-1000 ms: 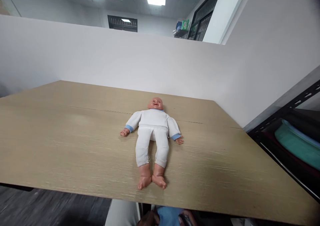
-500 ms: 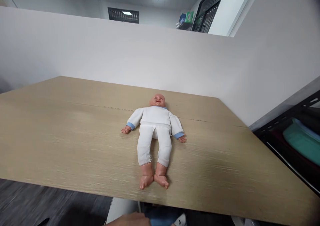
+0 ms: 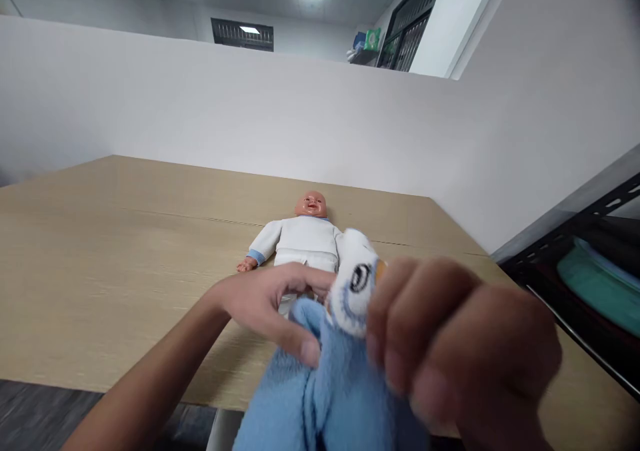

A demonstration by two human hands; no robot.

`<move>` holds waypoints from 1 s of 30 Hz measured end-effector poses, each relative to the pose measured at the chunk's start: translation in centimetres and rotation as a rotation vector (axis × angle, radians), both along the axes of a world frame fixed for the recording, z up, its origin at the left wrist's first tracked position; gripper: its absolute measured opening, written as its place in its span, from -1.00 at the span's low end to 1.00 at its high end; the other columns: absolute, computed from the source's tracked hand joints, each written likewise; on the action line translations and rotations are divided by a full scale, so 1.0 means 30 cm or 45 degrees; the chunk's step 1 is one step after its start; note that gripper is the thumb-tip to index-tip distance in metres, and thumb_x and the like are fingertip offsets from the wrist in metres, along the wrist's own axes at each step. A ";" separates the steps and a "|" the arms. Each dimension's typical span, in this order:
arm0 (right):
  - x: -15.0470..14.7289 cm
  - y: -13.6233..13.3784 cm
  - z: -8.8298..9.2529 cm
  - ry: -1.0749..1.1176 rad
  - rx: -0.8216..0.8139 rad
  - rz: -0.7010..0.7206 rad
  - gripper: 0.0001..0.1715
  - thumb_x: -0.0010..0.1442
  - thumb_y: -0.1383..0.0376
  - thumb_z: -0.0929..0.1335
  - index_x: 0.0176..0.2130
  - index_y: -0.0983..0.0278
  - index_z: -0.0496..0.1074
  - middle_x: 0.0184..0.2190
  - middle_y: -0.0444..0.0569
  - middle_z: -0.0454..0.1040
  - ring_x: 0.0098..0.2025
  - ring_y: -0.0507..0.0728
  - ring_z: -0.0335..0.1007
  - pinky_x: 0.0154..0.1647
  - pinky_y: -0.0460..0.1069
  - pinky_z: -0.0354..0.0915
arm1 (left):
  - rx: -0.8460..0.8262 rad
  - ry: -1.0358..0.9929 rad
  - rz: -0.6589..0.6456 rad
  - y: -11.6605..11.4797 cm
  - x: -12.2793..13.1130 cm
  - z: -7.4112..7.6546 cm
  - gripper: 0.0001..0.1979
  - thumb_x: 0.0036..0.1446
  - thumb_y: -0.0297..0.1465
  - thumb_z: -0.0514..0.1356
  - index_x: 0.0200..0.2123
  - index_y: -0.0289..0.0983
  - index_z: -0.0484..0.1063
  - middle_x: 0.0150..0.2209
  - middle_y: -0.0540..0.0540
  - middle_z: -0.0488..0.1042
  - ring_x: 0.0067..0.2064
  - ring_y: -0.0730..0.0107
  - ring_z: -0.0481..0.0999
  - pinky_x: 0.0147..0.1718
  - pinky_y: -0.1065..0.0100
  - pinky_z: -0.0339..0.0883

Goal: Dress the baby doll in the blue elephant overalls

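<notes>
A baby doll (image 3: 302, 236) in a white suit with blue cuffs lies on its back on the wooden table (image 3: 125, 251), head away from me. Both my hands hold up a soft light-blue garment (image 3: 325, 398) with a white patch bearing a cartoon eye. My left hand (image 3: 270, 304) pinches the fabric at its left edge. My right hand (image 3: 460, 344) is closed on its right side, close to the camera and blurred. The garment and hands hide the doll's legs.
A white partition wall (image 3: 250, 118) runs behind the table. At the right stands a black metal shelf (image 3: 565, 238) with a teal item (image 3: 600, 291) on it. Dark floor shows at the lower left.
Both hands have come up from below the table edge, lifting the blue garment in front of the doll. The doll has not moved.
</notes>
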State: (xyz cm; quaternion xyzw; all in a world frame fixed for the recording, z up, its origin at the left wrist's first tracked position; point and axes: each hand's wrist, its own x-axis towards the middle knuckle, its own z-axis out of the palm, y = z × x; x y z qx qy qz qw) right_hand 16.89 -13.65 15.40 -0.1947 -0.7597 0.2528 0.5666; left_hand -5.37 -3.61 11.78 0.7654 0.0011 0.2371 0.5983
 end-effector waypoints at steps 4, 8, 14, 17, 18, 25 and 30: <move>-0.006 0.186 0.048 0.065 0.073 0.033 -0.74 0.36 0.42 0.44 0.00 0.15 0.57 0.03 -0.03 0.51 -0.23 0.10 0.55 -0.22 0.04 0.56 | 0.082 -0.070 0.142 0.082 -0.021 0.057 -0.72 0.16 -0.28 0.49 -0.09 -0.24 0.65 -0.26 -0.05 0.57 -0.27 0.32 0.51 -0.27 0.42 0.43; 0.068 0.323 0.045 -0.303 -0.245 -0.224 -0.62 0.48 0.18 0.40 0.23 0.09 0.48 0.30 0.02 0.40 -0.07 0.16 0.55 -0.10 0.05 0.54 | 0.310 -0.034 0.386 0.125 -0.044 0.096 -0.73 0.33 -0.28 0.33 0.05 -0.22 0.62 -0.11 -0.11 0.59 -0.07 0.19 0.55 -0.13 0.35 0.47; 0.133 0.468 -0.033 -0.612 -0.541 0.241 -0.39 0.44 -0.02 0.44 0.36 0.10 0.41 0.04 0.01 0.60 -0.04 0.21 0.57 -0.09 0.02 0.50 | 0.632 0.132 0.482 0.167 -0.049 0.155 -0.82 0.31 -0.40 0.30 -0.04 -0.24 0.53 -0.17 -0.09 0.54 -0.12 0.23 0.54 -0.07 0.32 0.47; 0.130 0.500 -0.062 -0.439 -0.503 0.270 -0.55 0.36 0.08 0.54 0.16 0.15 0.55 -0.08 -0.05 0.59 -0.12 0.16 0.55 -0.17 -0.03 0.46 | 0.642 0.166 0.492 0.188 -0.058 0.168 -0.88 0.31 -0.39 0.33 -0.11 -0.23 0.48 -0.22 -0.06 0.53 -0.16 0.30 0.52 -0.13 0.37 0.45; 0.129 0.506 -0.066 -0.384 -0.477 0.229 -0.63 0.33 0.12 0.56 0.07 0.16 0.59 -0.15 -0.07 0.57 -0.18 0.13 0.52 -0.22 -0.04 0.44 | 0.639 0.179 0.497 0.196 -0.061 0.168 -0.88 0.31 -0.39 0.34 -0.12 -0.23 0.48 -0.23 -0.06 0.53 -0.18 0.33 0.52 -0.15 0.38 0.45; 0.123 0.525 -0.069 -0.139 -0.243 0.199 -0.78 0.24 0.23 0.61 -0.11 0.09 0.63 -0.05 -0.08 0.48 -0.01 0.17 0.47 -0.03 0.01 0.46 | 0.571 0.179 0.557 0.265 -0.078 0.138 -0.80 0.24 -0.30 0.46 -0.15 -0.17 0.53 -0.29 -0.03 0.54 -0.31 0.37 0.51 -0.32 0.38 0.44; 0.167 0.564 -0.083 -0.538 -0.611 0.366 -0.56 0.25 0.22 0.60 0.11 0.09 0.58 -0.14 -0.10 0.60 -0.21 0.13 0.54 -0.34 -0.07 0.45 | 0.428 0.035 0.530 0.291 -0.080 0.131 -0.84 0.32 -0.29 0.40 -0.24 -0.20 0.51 -0.31 -0.05 0.54 -0.34 0.41 0.49 -0.36 0.41 0.41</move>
